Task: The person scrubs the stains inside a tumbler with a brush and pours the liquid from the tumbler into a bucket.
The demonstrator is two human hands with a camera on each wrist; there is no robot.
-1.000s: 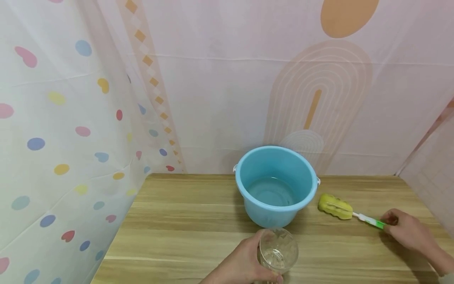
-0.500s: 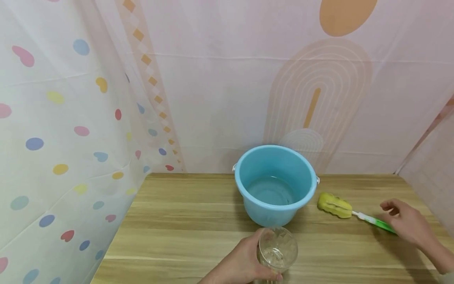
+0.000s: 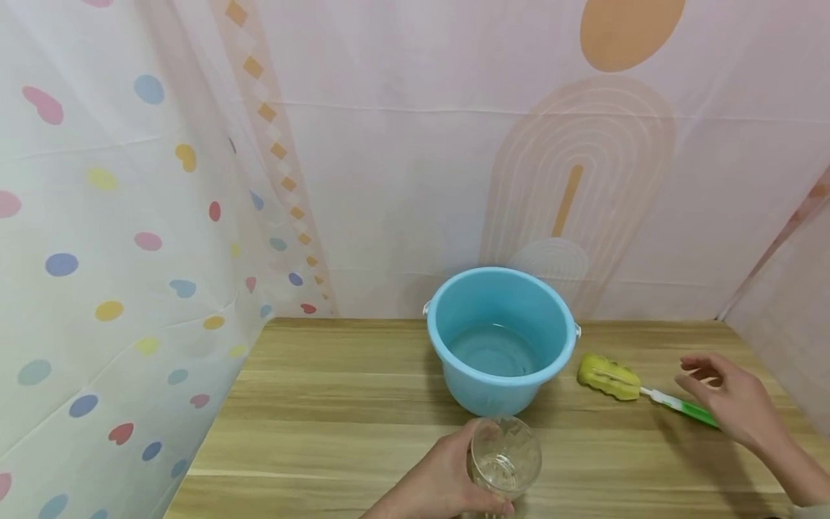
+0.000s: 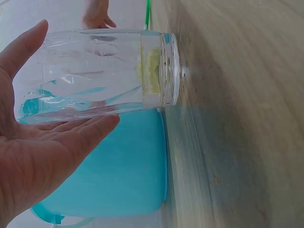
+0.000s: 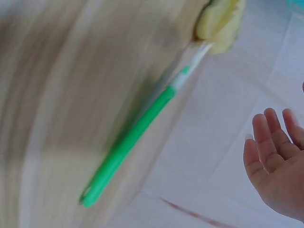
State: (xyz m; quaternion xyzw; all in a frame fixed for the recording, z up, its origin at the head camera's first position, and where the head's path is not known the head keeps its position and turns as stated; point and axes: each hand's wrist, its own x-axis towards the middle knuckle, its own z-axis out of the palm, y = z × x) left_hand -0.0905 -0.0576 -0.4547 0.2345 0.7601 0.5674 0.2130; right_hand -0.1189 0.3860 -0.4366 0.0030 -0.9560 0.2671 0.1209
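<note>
My left hand [image 3: 436, 481] holds a clear drinking glass [image 3: 519, 461], which stands upright on the wooden table. In the left wrist view the thumb lies on one side of the glass [image 4: 95, 71] and the fingers on the other, its thick base against the tabletop. On the right, a sponge bottle brush [image 3: 608, 376] lies on the table, with a yellow head and a white and green handle [image 5: 130, 145]. My right hand [image 3: 735, 400] hovers over the handle's end, fingers loosely bent and apart from it, holding nothing.
Just beyond the glass stands a light blue bucket [image 3: 493, 395] with some water in the bottom. Bare wooden tabletop [image 3: 311, 432] stretches to the left. Patterned curtains [image 3: 389, 180] hang behind the table and along both sides.
My right hand has let go of the brush handle and lifted up off it, shifting slightly left. The brush stays lying on the table. My left hand keeps the glass in place.
</note>
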